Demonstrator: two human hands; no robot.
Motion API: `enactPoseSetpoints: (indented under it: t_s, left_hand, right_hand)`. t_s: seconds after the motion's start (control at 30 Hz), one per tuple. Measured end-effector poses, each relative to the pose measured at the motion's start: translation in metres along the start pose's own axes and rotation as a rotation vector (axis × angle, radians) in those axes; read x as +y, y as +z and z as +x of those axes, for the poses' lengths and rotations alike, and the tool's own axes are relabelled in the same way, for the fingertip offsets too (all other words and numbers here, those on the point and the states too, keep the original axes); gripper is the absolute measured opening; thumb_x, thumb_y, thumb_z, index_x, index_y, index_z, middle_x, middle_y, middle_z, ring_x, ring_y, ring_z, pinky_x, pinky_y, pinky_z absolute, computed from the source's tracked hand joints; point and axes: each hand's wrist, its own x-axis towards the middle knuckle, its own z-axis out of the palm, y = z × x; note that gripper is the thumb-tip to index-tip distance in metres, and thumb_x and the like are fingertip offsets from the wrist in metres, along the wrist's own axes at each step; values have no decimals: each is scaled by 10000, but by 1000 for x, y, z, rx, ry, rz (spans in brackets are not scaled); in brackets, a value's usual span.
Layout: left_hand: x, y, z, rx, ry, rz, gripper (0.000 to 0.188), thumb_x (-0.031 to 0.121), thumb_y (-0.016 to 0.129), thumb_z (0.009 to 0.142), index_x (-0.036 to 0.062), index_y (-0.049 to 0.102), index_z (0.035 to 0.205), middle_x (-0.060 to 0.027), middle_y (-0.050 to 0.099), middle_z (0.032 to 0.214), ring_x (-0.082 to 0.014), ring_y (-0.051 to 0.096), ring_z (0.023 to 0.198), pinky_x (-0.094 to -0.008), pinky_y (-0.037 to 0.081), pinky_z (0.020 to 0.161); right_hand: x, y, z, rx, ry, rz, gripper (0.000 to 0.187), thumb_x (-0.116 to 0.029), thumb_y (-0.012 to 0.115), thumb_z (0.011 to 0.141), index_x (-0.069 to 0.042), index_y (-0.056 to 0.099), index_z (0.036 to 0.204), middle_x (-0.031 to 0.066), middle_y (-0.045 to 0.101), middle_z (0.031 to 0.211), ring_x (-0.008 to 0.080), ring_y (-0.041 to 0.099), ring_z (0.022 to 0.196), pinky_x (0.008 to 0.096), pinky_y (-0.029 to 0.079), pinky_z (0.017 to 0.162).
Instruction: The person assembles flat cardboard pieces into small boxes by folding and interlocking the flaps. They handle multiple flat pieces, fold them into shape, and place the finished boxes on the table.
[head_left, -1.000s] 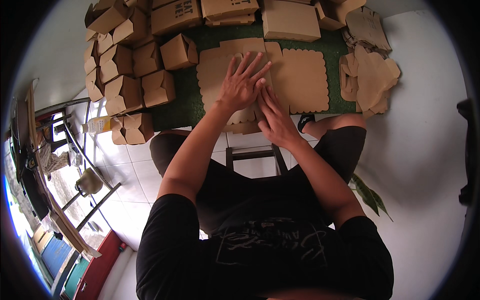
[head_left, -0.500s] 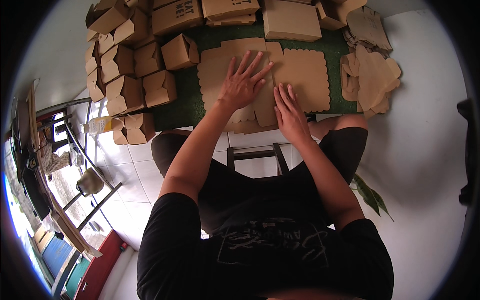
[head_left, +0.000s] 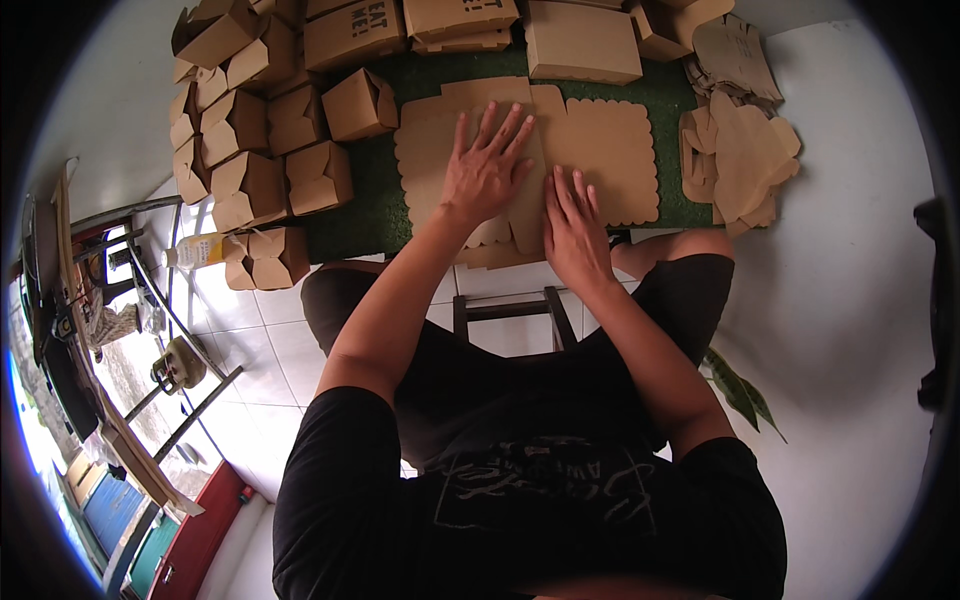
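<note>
A flat brown cardboard box blank (head_left: 608,150) with scalloped side edges lies spread on the green table covering (head_left: 372,205). More flat card shows under its near edge. Across its left half rests my left hand (head_left: 484,170), palm down with the fingers spread and holding nothing. My right hand (head_left: 575,222) lies on the near middle part of the blank, its fingers stretched out and close together. Both palms and what is directly beneath them are hidden.
Folded small boxes (head_left: 248,190) crowd the table's left side, beside a bottle (head_left: 200,250). Larger boxes (head_left: 583,45) line the far edge. Flat card pieces (head_left: 748,160) are heaped at the right. A dark stool frame (head_left: 510,310) stands below the near edge.
My left hand has shifted slightly left on the blank, and my right hand has slid a little to the left. The blank stays almost in place.
</note>
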Motion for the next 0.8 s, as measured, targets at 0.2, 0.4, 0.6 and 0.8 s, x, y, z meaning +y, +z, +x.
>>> enactPoseSetpoints:
  t_s: [0.2,0.4,0.6,0.8]
  left_hand:
    - [1,3,0,-52,-23,75,675,519,485,1199,287,363,1821,-2,323,1903,-313,232,1773,-678,149,1419]
    - [2,7,0,-40,-31,97,653,506,430,1213,290,357,1824,16,312,1907,-299,221,1776,-686,147,1415]
    - [3,9,-1,-44,-47,115,640,445,433,1206,300,363,1825,37,314,1907,-286,253,1768,-709,151,1397]
    - [3,8,-1,-48,-39,150,643,439,439,1201,301,361,1825,41,309,1909,-280,258,1766,-721,158,1389]
  right_hand:
    - [18,13,44,92,-14,77,651,-193,584,1172,-9,394,1767,231,406,1815,474,350,1696,625,322,1371]
    - [39,25,87,175,-60,12,605,-269,515,1216,-107,411,1789,147,399,1845,407,348,1712,585,297,1397]
    - [38,17,84,142,-85,-98,589,-255,549,1197,-92,470,1757,112,455,1820,341,381,1706,534,289,1414]
    - [27,6,55,49,-129,-223,600,-219,588,1169,-33,488,1731,147,500,1785,350,417,1686,532,287,1414]
